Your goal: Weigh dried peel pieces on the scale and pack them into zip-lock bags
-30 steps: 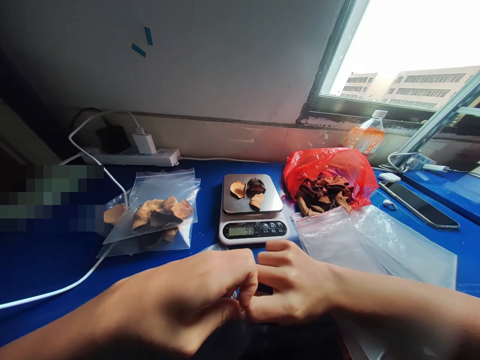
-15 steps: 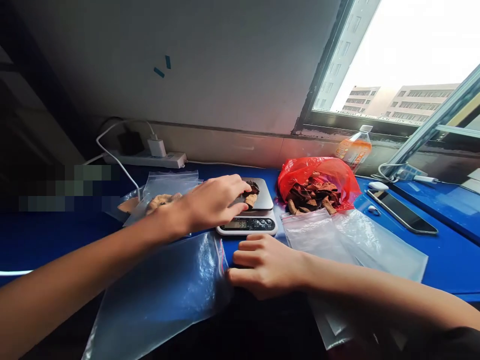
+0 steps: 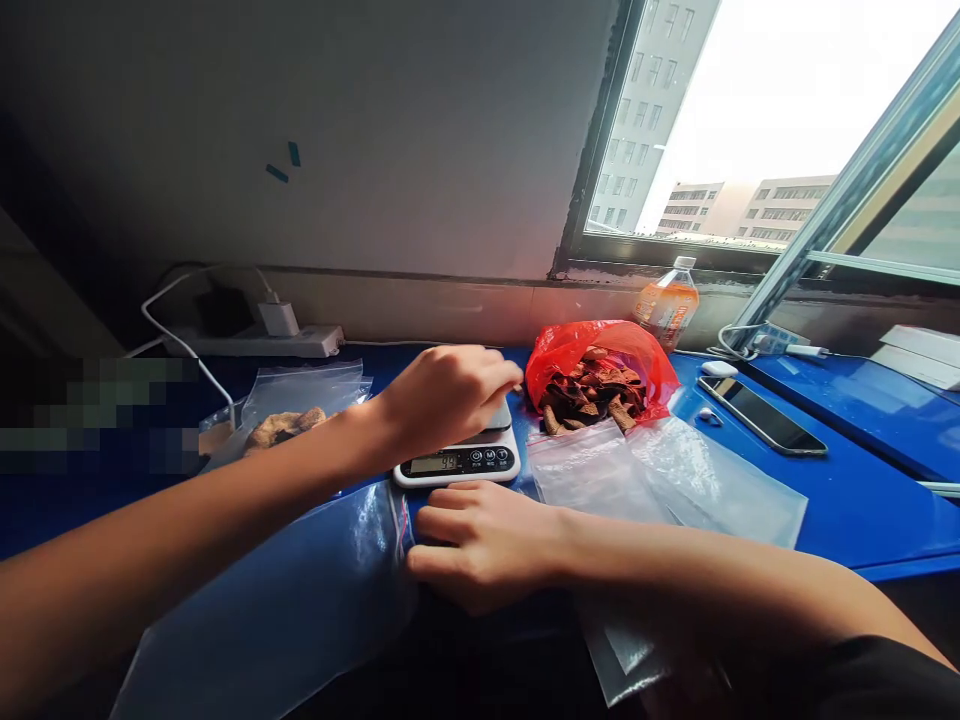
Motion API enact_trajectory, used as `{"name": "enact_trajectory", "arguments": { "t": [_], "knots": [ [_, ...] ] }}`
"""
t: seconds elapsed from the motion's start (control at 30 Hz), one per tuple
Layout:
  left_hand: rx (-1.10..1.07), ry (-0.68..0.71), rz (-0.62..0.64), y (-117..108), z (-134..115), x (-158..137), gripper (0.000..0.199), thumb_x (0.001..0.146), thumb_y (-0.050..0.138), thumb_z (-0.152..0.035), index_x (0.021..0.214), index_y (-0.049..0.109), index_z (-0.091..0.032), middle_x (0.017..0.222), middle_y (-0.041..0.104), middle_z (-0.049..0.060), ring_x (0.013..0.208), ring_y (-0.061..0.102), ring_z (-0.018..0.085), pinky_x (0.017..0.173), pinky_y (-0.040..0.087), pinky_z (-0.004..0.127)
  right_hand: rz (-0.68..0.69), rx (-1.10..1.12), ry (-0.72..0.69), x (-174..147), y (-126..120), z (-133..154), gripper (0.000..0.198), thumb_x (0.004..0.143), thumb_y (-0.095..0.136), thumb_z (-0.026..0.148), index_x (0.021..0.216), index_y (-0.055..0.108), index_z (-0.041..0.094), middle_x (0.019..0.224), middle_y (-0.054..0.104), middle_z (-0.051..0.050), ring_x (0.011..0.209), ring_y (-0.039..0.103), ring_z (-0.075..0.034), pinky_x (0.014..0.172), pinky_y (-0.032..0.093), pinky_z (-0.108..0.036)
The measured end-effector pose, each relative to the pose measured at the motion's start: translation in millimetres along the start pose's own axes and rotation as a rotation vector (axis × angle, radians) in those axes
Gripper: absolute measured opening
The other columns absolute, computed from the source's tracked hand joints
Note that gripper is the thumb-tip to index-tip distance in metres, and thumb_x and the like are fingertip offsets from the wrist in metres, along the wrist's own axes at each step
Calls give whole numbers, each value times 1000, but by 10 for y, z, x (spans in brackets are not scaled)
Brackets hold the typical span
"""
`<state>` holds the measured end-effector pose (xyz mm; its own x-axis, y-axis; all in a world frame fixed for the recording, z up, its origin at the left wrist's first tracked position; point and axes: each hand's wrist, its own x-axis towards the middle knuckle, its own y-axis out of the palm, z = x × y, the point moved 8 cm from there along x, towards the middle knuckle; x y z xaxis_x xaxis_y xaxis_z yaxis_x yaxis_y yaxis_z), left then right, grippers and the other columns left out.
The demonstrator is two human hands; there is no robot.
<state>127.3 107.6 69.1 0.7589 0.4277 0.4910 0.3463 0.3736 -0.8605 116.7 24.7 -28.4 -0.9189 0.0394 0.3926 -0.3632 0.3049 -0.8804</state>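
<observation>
My left hand is over the plate of a white kitchen scale, its fingers curled closed. Whatever lies under or inside those fingers is hidden, and the dried slices on the plate no longer show. The scale's small display is lit. In front of the scale, my right hand is closed, with thumb and forefinger at the zip edge of a large clear zip-lock bag. That bag spreads to the left along the table's front. Dried brown slices fill an open red plastic bag right of the scale.
Smaller clear zip-lock bags lie at the right; another bag with pale dried pieces sits left of the scale. Farther right are a phone and earbud. A drink bottle and power strip stand along the wall.
My left hand has curled its fingers closed over the scale plate, covering the slices seen there before. The view has shifted right. My right hand stays at the large bag's zip edge.
</observation>
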Motion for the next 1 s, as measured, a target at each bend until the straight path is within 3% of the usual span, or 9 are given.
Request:
{"name": "enact_trajectory", "arguments": {
  "t": [0.1,0.17,0.27,0.37,0.5,0.77,1.0],
  "knots": [
    [-62,52,12,111,-182,642,28,95,43,-12,100,71,-12,95,71,10,83,67,19,75,50,30,-25,-13,-26,-9,24,6,19,94,39,21,82,54,20,74,53,0,71,51,-14,61,38,-27],
    [-35,86,146,392,-302,1026,28,93,43,-8,102,69,-8,103,70,15,90,67,22,76,50,32,18,-25,-36,-18,73,3,21,96,37,21,84,55,20,75,53,1,72,52,-14,63,39,-28],
    [-42,110,225,771,-401,1331,28,90,50,-9,112,67,-9,118,65,17,98,67,24,77,51,31,69,-30,-43,-32,110,-8,23,97,34,20,89,55,21,74,54,2,68,52,-13,60,37,-28],
    [-67,199,294,1052,-451,1289,37,90,56,-19,127,59,-14,126,63,12,101,66,20,80,51,27,77,-36,-26,-37,106,-32,22,96,33,19,92,55,21,77,55,3,68,52,-13,59,34,-28],
    [-29,316,395,1196,-341,1097,25,82,65,-24,106,69,-19,109,70,8,100,65,24,79,50,29,64,-30,-21,-32,82,-37,20,97,35,22,96,55,21,83,58,2,73,54,-13,64,37,-29],
    [116,194,354,1189,116,1351,33,87,50,-11,113,69,-15,106,71,14,99,66,28,75,49,34,29,13,-13,-35,23,-29,26,98,32,20,95,58,20,85,58,0,73,53,-15,63,38,-30],
    [79,265,416,1266,-124,1227,20,86,60,-31,98,73,-21,104,73,7,96,66,23,79,49,29,-11,28,-5,-24,-90,-71,25,97,36,21,94,61,19,97,59,-5,83,51,-16,70,43,-28]
  ]
}}
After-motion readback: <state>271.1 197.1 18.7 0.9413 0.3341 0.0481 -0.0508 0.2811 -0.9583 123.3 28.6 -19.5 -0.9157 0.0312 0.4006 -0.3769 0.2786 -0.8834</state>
